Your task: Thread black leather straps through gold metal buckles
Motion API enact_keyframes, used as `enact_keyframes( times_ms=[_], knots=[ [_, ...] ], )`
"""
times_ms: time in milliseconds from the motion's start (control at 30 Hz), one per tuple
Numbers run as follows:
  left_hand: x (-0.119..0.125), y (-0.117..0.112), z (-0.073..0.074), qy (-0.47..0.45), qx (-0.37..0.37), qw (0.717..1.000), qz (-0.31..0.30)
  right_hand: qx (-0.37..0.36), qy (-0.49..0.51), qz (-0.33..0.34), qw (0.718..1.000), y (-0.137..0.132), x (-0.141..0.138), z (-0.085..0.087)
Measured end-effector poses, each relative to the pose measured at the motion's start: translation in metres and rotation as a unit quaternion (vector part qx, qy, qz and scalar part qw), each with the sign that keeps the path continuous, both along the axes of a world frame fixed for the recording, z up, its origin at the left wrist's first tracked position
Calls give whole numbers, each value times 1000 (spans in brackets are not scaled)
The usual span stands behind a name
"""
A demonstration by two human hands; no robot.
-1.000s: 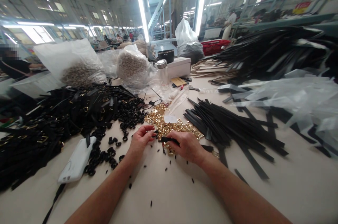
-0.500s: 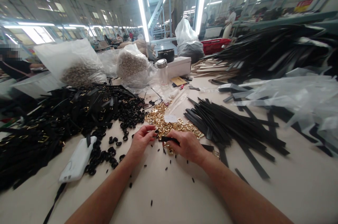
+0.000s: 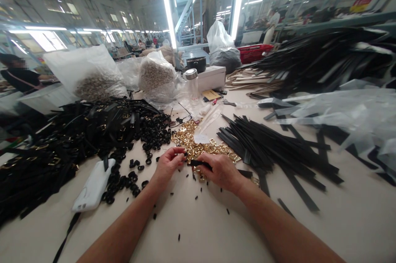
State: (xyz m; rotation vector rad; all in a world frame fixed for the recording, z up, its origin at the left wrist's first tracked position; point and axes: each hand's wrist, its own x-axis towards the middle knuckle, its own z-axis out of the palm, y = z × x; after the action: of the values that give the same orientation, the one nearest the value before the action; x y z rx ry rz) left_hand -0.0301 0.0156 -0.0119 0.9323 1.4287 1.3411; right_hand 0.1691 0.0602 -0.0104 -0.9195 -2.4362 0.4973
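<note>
My left hand (image 3: 168,164) is pinched on a small gold buckle at the near edge of a heap of gold buckles (image 3: 198,144). My right hand (image 3: 221,171) is closed on the end of a black strap (image 3: 200,164) that points left toward the left fingers. The two hands almost touch over the beige table (image 3: 198,221). A fan of loose black straps (image 3: 272,149) lies right of the hands. Small black loops (image 3: 148,131) are heaped to the left.
A white phone (image 3: 93,186) lies at the left. Finished black straps with buckles (image 3: 55,143) pile up far left. Bags of rings (image 3: 154,75), a jar (image 3: 192,85), a white box (image 3: 210,78) and clear plastic (image 3: 349,114) stand behind. A person (image 3: 18,79) sits far left.
Both hands have stayed together at the buckle heap, with only slight finger movement. The view has shifted a little.
</note>
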Motion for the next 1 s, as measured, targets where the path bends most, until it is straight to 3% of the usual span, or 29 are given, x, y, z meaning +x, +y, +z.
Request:
enact_keyframes(
  times_ms=[1000],
  knots=[
    [0, 1, -2, 14, -1, 1000, -14, 7, -8, -4, 1000, 0, 0, -1]
  ],
)
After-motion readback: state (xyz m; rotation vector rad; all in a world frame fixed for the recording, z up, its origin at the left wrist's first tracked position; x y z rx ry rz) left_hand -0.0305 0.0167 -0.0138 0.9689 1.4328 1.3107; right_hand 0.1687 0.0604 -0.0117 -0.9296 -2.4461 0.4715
